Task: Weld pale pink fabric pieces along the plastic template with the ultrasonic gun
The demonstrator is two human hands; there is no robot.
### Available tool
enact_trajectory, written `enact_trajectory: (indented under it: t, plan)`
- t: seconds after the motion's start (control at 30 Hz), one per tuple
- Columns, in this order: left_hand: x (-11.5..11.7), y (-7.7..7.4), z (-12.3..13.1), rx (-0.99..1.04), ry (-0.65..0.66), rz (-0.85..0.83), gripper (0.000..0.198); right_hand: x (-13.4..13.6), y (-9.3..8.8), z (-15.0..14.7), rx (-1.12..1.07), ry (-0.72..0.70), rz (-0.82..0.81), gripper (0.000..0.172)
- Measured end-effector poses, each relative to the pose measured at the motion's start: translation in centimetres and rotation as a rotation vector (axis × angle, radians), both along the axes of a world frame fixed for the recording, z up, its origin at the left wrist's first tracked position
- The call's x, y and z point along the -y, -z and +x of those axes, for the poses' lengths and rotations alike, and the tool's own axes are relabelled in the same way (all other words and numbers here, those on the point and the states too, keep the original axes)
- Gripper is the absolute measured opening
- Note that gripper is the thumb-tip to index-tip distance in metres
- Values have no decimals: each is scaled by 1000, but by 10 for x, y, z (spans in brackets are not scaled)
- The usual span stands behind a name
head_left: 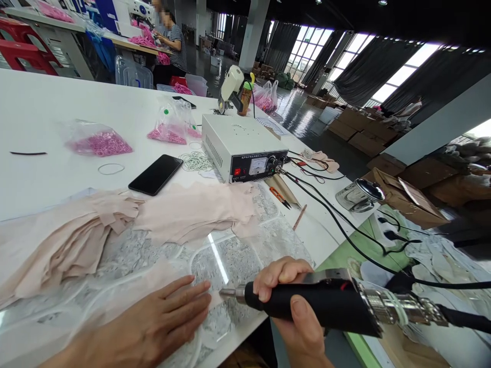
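Hands apart in the lower part of the frame. The left hand (164,317), lower centre-left, lies palm down with fingers extended over a pale cloth (134,286) on a patterned sheet (226,258). The right hand (303,324), lower right of centre, is wrapped around a black tool (318,304); the tool's metal tip points left, near the left fingertips, at the cloth's edge. Whether the tip touches the cloth cannot be told. Two cloth stacks lie above: one at left (65,235), one at centre (195,207). Upper centre, a control box (241,135), with a phone (156,175) to its left and snips (280,198) below it. Right, a glass mug (356,197).
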State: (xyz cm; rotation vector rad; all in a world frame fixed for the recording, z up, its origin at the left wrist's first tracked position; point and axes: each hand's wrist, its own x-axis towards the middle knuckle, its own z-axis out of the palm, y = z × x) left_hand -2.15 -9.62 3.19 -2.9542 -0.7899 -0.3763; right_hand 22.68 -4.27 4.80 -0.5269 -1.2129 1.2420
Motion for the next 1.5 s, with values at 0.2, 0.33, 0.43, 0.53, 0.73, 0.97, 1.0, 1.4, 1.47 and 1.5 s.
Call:
enact_trajectory:
  t: [0.2,0.33,0.43,0.53,0.73,0.97,1.0,1.4,1.47,1.5]
  plan:
    - [0,3,0,3,-1,25,50,1,-6,3,-21,60,42,17]
    - [0,5,0,-22,2,49,51,2,-4,7,-38,87,22,18]
    - [2,4,-1,-37,2,54,52,2,-4,9,-30,118,27,16]
    - [2,2,0,-31,-2,57,51,1,-4,9,-19,141,17,15]
    - [-1,2,1,-23,-14,43,51,1,-3,10,0,133,9,17]
    - [1,2,2,-12,-32,15,48,1,-2,11,5,131,1,16]
    - [1,2,2,-5,-43,10,46,0,-3,11,5,131,-1,16]
    - [1,1,3,55,-54,-40,44,0,-2,10,14,132,18,16]
    - [1,2,2,58,-53,-55,48,0,-3,9,7,137,23,15]
    - [1,3,2,58,-51,-66,49,0,-4,8,2,142,25,15]
